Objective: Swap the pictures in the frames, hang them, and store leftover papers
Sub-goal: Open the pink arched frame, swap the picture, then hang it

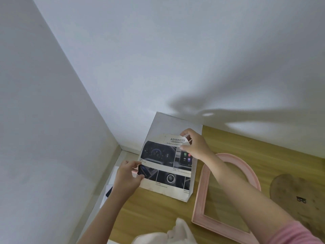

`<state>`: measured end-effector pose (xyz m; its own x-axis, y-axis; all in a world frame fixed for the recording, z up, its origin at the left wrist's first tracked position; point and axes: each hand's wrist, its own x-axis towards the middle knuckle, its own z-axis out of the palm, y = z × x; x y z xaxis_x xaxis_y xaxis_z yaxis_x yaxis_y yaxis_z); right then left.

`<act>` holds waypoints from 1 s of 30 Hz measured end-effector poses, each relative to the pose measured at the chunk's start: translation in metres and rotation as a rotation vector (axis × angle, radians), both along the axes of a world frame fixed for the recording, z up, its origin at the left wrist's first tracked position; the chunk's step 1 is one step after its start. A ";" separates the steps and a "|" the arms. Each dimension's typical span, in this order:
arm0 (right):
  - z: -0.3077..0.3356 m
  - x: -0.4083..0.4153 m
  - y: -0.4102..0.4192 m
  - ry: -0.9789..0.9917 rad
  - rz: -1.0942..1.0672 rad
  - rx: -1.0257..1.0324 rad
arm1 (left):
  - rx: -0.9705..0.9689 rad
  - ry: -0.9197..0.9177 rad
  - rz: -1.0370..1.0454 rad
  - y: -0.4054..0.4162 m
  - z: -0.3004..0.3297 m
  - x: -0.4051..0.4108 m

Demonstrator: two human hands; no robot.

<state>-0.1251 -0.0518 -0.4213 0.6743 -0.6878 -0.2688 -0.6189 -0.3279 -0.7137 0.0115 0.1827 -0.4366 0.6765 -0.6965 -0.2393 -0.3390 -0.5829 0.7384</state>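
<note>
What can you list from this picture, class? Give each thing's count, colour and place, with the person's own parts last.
car brochure page: one, white with dark dashboard photos, held up above the table's far left end
arched picture frame: one, pink, lying flat on the table
backing board: one, brown, arched, right of the frame
table: one, light wood
cloth: one, white, bottom edge
loose papers: white, on floor left of the table
left hand: pinches the page's left edge
right hand: pinches its top right corner
</note>
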 end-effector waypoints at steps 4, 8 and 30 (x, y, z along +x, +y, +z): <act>0.019 -0.009 -0.001 -0.133 -0.069 -0.043 | -0.074 0.043 0.046 0.000 0.014 0.001; 0.037 -0.033 -0.004 -0.194 -0.134 -0.062 | -0.153 0.066 0.035 -0.002 0.030 -0.010; 0.011 -0.193 -0.007 -0.173 -0.279 0.023 | 0.061 -0.034 -0.335 -0.016 0.004 -0.175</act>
